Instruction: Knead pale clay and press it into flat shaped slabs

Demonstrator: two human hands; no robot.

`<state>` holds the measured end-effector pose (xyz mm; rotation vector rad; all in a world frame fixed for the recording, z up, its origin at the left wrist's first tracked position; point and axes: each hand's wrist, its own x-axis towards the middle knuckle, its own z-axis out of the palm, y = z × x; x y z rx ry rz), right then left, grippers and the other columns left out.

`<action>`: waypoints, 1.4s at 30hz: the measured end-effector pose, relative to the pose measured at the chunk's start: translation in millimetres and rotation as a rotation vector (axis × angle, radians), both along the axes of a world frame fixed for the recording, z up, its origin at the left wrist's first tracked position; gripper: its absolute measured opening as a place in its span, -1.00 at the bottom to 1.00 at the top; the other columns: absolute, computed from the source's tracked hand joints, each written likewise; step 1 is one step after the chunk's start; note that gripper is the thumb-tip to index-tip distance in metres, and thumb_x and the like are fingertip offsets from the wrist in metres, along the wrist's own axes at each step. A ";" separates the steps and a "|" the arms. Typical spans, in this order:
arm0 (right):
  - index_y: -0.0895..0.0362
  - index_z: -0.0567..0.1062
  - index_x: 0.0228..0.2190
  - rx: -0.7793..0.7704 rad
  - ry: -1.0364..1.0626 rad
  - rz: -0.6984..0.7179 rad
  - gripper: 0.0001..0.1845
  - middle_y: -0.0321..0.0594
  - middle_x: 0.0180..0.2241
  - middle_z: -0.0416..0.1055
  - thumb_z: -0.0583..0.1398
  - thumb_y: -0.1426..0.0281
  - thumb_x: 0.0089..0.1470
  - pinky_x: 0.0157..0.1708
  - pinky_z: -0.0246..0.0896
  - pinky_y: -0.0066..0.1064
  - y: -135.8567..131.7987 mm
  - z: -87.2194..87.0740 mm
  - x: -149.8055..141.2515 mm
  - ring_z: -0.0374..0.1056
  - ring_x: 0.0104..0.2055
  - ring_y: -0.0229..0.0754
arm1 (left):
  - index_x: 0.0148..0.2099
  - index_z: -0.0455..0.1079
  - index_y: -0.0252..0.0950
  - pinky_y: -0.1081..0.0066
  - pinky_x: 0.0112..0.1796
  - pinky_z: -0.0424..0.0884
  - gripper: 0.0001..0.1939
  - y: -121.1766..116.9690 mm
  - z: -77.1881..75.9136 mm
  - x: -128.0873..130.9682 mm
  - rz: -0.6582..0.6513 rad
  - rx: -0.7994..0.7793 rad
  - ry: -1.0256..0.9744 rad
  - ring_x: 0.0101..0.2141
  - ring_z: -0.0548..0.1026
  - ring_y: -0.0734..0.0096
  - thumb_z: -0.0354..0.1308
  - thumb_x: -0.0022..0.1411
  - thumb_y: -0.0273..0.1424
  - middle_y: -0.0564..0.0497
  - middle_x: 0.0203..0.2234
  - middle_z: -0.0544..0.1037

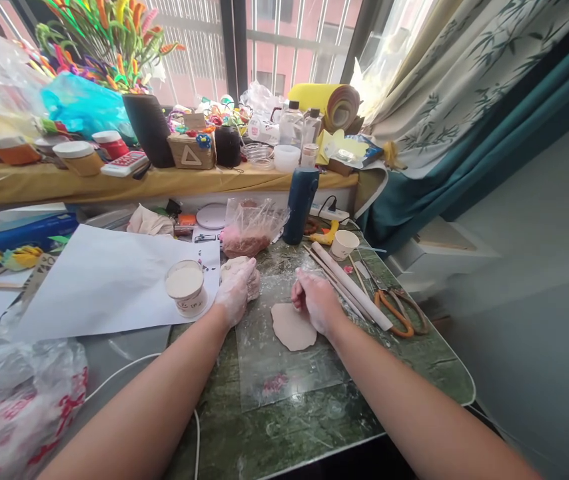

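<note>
My left hand [234,293], dusted with white powder, is closed on a pale lump of clay [253,283] at the back left of a clear plastic sheet [259,360]. My right hand [317,303], also powdery, is curled with its fingers pressed together; whether anything small is in it cannot be seen. Beside and partly under that hand lies a thin, flat piece of clay [292,330] with an uneven edge. A cup of pale powder [185,283] stands on white paper left of my left hand.
To the right lie a rolling pin [352,287], thin sticks and orange-handled scissors [397,313], near a paper cup [344,245]. Behind stand a dark blue bottle [299,207] and a plastic bag of reddish material [249,233]. A cluttered windowsill [244,179] runs along the back.
</note>
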<state>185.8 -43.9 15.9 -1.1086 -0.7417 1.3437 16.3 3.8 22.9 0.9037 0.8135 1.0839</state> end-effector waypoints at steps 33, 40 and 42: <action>0.05 0.18 -0.76 -0.026 -0.078 0.241 -0.37 -0.46 -0.83 0.05 0.29 -0.04 0.03 -0.73 -0.21 -0.46 7.2 9.2 -55.9 -0.11 -0.77 -0.40 | -0.52 0.01 -0.22 0.55 -0.68 -0.17 -0.43 5.0 -7.7 -3.5 -0.027 -0.080 -0.054 -0.73 -0.04 0.68 0.33 0.11 -0.06 0.25 -0.72 0.05; 0.06 0.22 -0.77 0.027 -0.083 0.240 -0.39 -0.44 -0.82 0.07 0.32 -0.02 0.00 -0.70 -0.15 -0.45 -4.1 6.0 -60.2 -0.07 -0.75 -0.39 | -0.53 0.00 -0.22 0.56 -0.68 -0.19 -0.41 4.4 -7.2 -3.2 -0.008 -0.074 -0.050 -0.73 -0.05 0.70 0.34 0.10 -0.05 0.25 -0.72 0.05; 0.07 0.22 -0.77 0.031 -0.078 0.234 -0.38 -0.44 -0.82 0.08 0.32 -0.01 -0.01 -0.70 -0.16 -0.45 -8.5 8.0 -58.5 -0.07 -0.74 -0.39 | -0.53 0.01 -0.23 0.56 -0.68 -0.19 -0.42 4.6 -7.6 -2.9 -0.001 -0.071 -0.046 -0.73 -0.05 0.70 0.34 0.10 -0.05 0.25 -0.72 0.06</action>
